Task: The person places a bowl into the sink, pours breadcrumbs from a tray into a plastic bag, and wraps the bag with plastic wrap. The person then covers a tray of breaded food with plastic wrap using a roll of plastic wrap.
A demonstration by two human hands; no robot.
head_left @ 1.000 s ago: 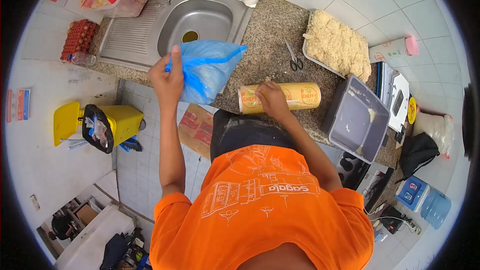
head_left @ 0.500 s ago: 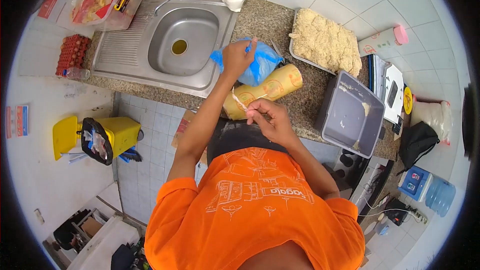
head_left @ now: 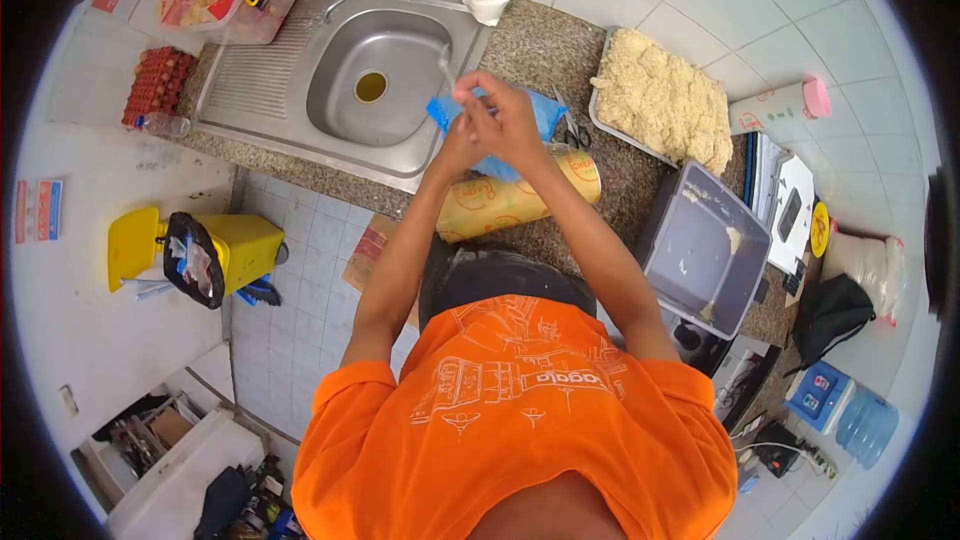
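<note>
Resting the blue bag (head_left: 545, 118) on the granite counter (head_left: 530, 45), beneath both hands and just beyond the printed film roll (head_left: 520, 202). Curling the left hand (head_left: 460, 150) nearly closed at the bag's gathered top, exact grip hidden. Bringing the right hand (head_left: 502, 122) up from over the roll to meet the left, fingers partly bent, with a thin pale strip (head_left: 445, 62) at the fingertips. Leaving the roll untouched, unlike in the first frame. Showing scissors (head_left: 576, 132) right of the right hand, near the bag; farther right, a tray of pale crumbs (head_left: 662, 95) and a grey tub (head_left: 690, 240). Left of the left hand, seeing the sink (head_left: 375, 80); farther off and lower, a yellow bin (head_left: 245, 250).
</note>
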